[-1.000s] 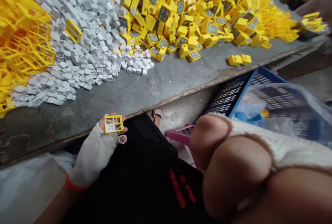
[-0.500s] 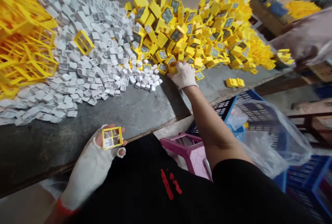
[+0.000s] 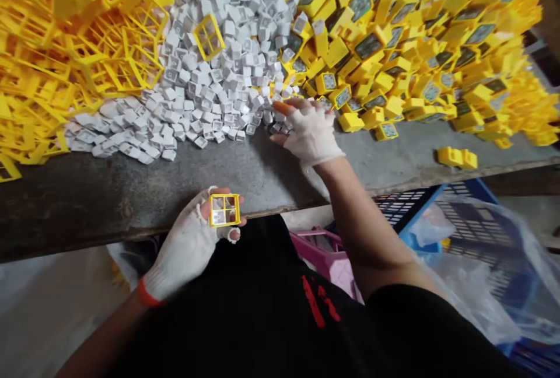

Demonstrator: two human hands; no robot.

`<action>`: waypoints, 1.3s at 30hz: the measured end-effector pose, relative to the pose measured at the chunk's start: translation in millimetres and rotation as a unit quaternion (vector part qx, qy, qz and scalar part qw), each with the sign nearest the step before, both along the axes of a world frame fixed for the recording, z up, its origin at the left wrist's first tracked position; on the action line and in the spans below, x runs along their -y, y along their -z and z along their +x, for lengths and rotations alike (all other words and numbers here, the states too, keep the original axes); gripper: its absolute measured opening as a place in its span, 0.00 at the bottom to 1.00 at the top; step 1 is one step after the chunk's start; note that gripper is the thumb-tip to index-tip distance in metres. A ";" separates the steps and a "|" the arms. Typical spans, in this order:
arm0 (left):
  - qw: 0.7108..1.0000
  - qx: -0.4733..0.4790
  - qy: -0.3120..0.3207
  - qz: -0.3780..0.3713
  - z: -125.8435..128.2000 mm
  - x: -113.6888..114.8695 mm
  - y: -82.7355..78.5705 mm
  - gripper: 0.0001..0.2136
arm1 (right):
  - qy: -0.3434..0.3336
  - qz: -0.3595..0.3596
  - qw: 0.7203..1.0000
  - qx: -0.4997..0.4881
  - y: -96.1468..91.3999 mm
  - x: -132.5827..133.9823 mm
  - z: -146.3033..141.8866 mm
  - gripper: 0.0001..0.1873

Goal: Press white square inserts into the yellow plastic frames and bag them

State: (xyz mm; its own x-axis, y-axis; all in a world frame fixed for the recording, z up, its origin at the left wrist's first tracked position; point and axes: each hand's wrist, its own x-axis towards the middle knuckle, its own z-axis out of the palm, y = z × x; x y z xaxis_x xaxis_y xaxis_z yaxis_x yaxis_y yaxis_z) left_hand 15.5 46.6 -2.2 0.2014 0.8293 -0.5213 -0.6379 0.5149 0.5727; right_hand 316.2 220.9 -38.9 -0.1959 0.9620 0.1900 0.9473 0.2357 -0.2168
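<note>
My left hand (image 3: pixel 196 232), in a white fingerless glove, holds a small yellow four-pane frame (image 3: pixel 224 225) near the table's front edge. A pale piece shows in the frame's lower left pane. My right hand (image 3: pixel 308 127), gloved likewise and with an orange cover on one finger, is palm down over the near edge of the small white blocks (image 3: pixel 210 98). Its thumb and fingers are apart, and a few white pieces lie under them. Just right of it are yellow box-shaped pieces (image 3: pixel 343 96) with grey patterned faces.
A tall heap of yellow frames (image 3: pixel 109 34) stands at the left. One loose yellow frame (image 3: pixel 199 39) lies on the white blocks. Two yellow pieces (image 3: pixel 457 157) sit near the table's right front edge. Below are a blue crate (image 3: pixel 420 206) with clear plastic and a pink stool (image 3: pixel 332 258).
My right hand has moved from the yellow pieces leftward to the edge of the white blocks. My left hand still holds the frame. The view has swung left.
</note>
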 end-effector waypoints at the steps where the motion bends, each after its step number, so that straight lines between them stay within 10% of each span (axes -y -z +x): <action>1: 1.000 -0.003 -0.003 -0.002 -0.3 2.1 1.0 0.14 | 0.000 -0.030 1.000 0.005 1.6 -4.0 -14.1 0.42; 11: 0.987 -0.124 -0.025 -0.103 3.2 5.7 -9.9 0.04 | -0.147 -0.090 0.985 0.017 -2.7 49.6 -93.4 0.35; 14: 0.984 -0.127 -0.035 -0.116 5.7 2.8 -12.1 0.03 | -0.173 0.001 0.982 -0.081 -3.6 52.4 -64.4 0.25; 18: 0.988 -0.113 -0.046 -0.093 2.9 4.5 -5.1 0.02 | 0.021 0.092 0.977 -0.189 2.2 51.3 30.7 0.17; 21: 0.996 -0.072 -0.028 -0.048 -1.1 7.8 4.7 0.04 | 0.113 -0.026 0.984 -0.136 13.5 50.7 69.3 0.41; 24: 0.999 -0.037 -0.015 -0.008 -2.9 9.2 11.2 0.06 | 0.112 -0.065 0.987 -0.093 25.2 47.0 45.1 0.61; 31: 0.999 0.030 0.002 0.021 -3.4 9.9 7.5 0.05 | -0.110 -0.048 0.982 -0.143 19.0 44.9 -57.5 0.40; 39: 0.998 0.054 0.001 0.028 -8.0 15.3 11.2 0.07 | -0.117 0.082 0.967 -0.209 15.3 85.3 4.1 0.12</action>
State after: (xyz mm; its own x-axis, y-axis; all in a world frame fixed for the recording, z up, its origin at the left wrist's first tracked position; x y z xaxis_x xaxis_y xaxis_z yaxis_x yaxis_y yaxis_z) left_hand 7.5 31.3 -13.4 0.2565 0.8558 -0.4493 -0.6960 0.4860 0.5285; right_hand 320.3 135.6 -54.2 -0.2788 0.8509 0.4453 0.7013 0.4972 -0.5109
